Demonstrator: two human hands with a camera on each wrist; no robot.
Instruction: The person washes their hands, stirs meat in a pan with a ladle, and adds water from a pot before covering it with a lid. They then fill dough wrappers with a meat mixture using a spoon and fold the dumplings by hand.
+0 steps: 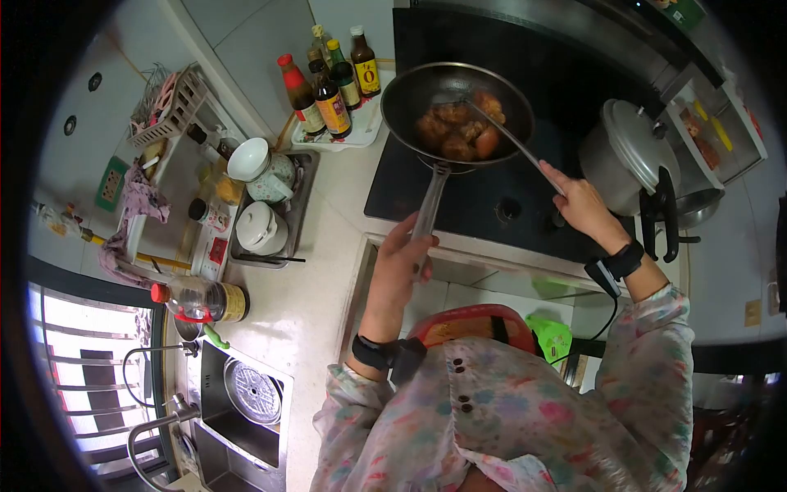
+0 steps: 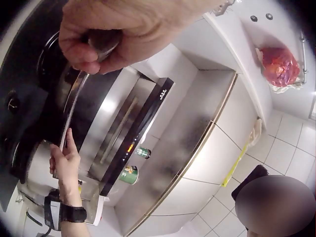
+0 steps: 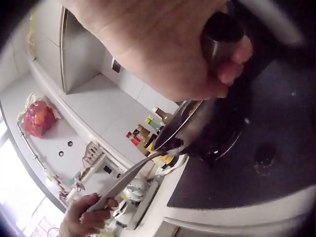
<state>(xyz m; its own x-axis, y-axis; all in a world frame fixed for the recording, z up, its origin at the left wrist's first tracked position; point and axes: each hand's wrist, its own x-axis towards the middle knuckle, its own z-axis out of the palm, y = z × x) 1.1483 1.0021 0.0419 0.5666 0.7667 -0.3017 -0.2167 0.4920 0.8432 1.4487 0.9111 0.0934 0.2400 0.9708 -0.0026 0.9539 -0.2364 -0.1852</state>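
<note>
A dark wok (image 1: 407,102) sits on the black cooktop (image 1: 484,201) with glossy browned chunks of food (image 1: 459,135) inside. My left hand (image 1: 391,275) grips the wok's long handle (image 1: 430,205), fingers wrapped round its near end, as the left wrist view also shows. In my right hand (image 1: 589,209) is the handle end of a long, thin metal cooking utensil (image 1: 518,143). It slants over the wok's right rim, and its far end lies among the chunks. From the right wrist view, my right hand (image 3: 158,49) curls round the dark handle end (image 3: 222,39).
Sauce bottles (image 1: 332,102) stand on a tray left of the wok. A pressure cooker (image 1: 627,152) is close to my right hand. On the left counter are a tray (image 1: 307,176) with bowls and a lidded pot, a large bottle (image 1: 205,301) and the sink (image 1: 221,426).
</note>
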